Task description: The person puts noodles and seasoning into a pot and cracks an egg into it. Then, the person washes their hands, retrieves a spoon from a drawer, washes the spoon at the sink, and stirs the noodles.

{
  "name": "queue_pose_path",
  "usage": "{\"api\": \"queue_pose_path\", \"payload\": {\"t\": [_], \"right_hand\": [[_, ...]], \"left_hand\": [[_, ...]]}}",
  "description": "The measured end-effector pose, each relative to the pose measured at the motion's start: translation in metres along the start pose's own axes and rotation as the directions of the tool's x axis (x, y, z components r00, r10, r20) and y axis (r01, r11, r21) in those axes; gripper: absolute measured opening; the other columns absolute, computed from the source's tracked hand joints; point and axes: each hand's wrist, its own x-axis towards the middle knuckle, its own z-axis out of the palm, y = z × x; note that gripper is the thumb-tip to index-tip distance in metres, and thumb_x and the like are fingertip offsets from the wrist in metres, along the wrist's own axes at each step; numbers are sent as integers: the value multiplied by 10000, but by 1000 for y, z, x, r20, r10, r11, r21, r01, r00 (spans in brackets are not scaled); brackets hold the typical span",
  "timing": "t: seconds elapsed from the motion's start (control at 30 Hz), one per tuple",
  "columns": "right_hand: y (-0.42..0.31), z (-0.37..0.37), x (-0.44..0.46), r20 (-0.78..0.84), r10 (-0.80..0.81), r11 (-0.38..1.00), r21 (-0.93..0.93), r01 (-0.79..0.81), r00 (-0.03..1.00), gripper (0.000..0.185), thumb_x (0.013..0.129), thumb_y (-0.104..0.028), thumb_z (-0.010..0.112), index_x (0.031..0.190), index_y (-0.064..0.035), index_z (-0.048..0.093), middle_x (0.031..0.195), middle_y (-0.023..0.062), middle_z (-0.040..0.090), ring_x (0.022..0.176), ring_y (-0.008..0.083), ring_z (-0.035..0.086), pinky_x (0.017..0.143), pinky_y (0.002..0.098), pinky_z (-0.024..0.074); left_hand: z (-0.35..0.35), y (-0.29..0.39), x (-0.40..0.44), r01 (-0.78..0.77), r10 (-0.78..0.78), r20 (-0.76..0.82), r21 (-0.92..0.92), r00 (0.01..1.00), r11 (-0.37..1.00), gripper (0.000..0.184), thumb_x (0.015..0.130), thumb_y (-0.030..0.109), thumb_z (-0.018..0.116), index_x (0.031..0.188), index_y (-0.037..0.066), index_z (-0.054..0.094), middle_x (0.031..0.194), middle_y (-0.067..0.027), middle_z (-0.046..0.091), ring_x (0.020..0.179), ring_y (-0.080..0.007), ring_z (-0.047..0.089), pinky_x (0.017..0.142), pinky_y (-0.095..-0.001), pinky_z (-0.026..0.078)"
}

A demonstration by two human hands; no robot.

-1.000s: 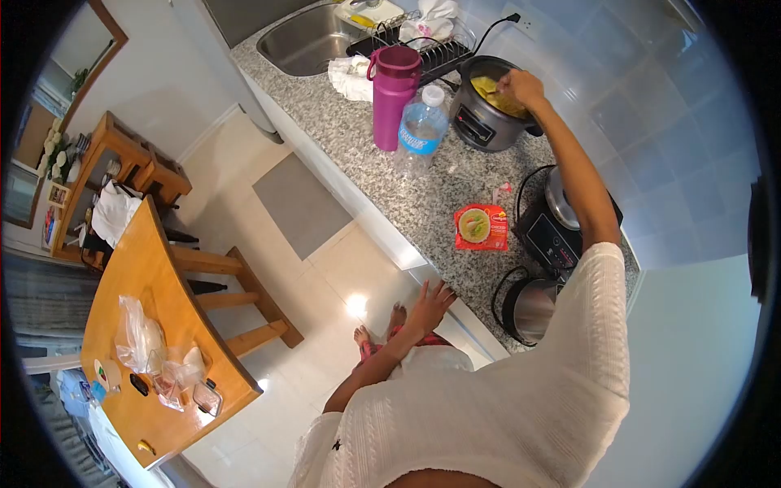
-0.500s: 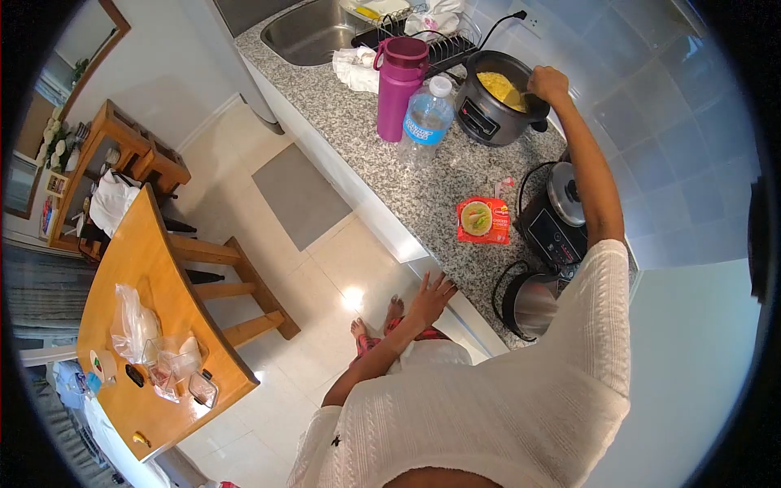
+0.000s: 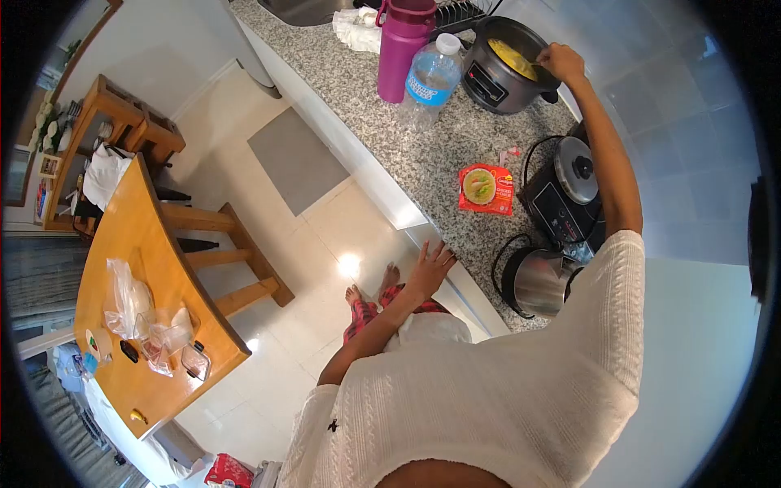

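Observation:
My right hand (image 3: 561, 63) is closed at the right rim of a dark cooker (image 3: 494, 81) that holds yellow food (image 3: 512, 59). Its fingers are wrapped round something thin, perhaps a utensil handle, too small to make out. My left hand (image 3: 430, 268) rests at the counter's front edge with fingers spread, holding nothing. A red packet (image 3: 498, 200) lies flat on the granite counter (image 3: 423, 175) between the two hands. Left of the cooker stand a clear bottle with a blue label (image 3: 430, 84) and a purple tumbler (image 3: 403, 53).
An induction cooker (image 3: 550, 206) with a lidded pot (image 3: 574, 172) is at the right, beside a steel kettle (image 3: 537, 284). A white cloth (image 3: 358, 31) lies near the sink (image 3: 301, 10). The wooden table (image 3: 134, 224) at the left bears plastic bags (image 3: 128, 301).
The view has shifted, so the counter items sit higher in it. My right hand has moved from over the middle of the cooker to its right rim. My left hand stays at the counter edge.

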Motion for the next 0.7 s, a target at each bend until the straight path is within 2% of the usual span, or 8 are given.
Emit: {"api": "queue_pose_path", "payload": {"t": [0.07,0.17,0.27,0.37,0.47,0.57,0.67,0.7], "right_hand": [[7,4,1,-67,47,998,-46,-50,997,241,747,-300,544,863,-114,645,875,134,629,819,297,609,694,410,488],[6,-5,0,78,16,998,57,-21,997,275,758,-297,520,871,-76,637,895,154,623,823,301,608,691,414,488],[2,2,4,-52,147,980,-129,-153,988,232,747,-288,544,858,-112,646,884,132,630,823,291,610,694,410,488],[-9,21,15,-128,171,978,-100,-184,977,179,740,-267,565,858,-169,657,865,116,636,818,277,612,694,406,488],[-19,28,20,-144,56,992,122,-38,988,142,730,-233,579,840,-225,667,840,88,642,814,259,612,699,390,488],[-26,9,18,-55,-53,977,204,63,997,142,726,-216,577,829,-232,674,841,77,643,813,258,608,707,374,487],[-18,-23,11,-18,-253,947,202,251,967,125,706,-219,598,802,-214,678,840,61,645,817,255,605,710,365,485],[-17,-35,7,48,-224,964,161,214,973,145,687,-168,604,802,-214,678,818,67,646,801,249,608,700,365,485]], "left_hand": [[1,1,1,7,-7,-22,-14,1000,1000,403,792,131,455,1194,137,471,1236,-33,413,1266,-248,258,1032,-537,149],[2,-2,2,-8,7,-98,-15,995,1000,386,775,168,481,1158,122,493,1178,-65,440,1241,-259,289,1025,-525,177],[-3,1,0,4,-4,9,6,1000,1000,410,789,135,459,1199,134,465,1230,-44,412,1269,-249,253,1026,-539,165],[-8,2,2,17,-17,30,-5,999,1000,416,781,132,470,1197,132,467,1232,-50,409,1269,-251,252,1026,-539,161],[-8,2,0,15,-15,12,-36,1000,999,415,779,129,472,1194,132,469,1227,-48,411,1267,-250,253,1029,-534,157],[0,2,-1,11,-11,-25,-1,1000,1000,409,782,126,469,1191,130,471,1222,-46,412,1265,-246,258,1034,-528,148],[2,-1,-1,-25,22,-113,-29,993,999,446,715,143,555,1155,103,490,1159,-80,434,1229,-274,298,1022,-525,190],[3,-2,-1,-27,23,-106,-35,994,999,450,715,142,556,1158,103,487,1160,-81,434,1229,-272,298,1022,-525,188]]}}
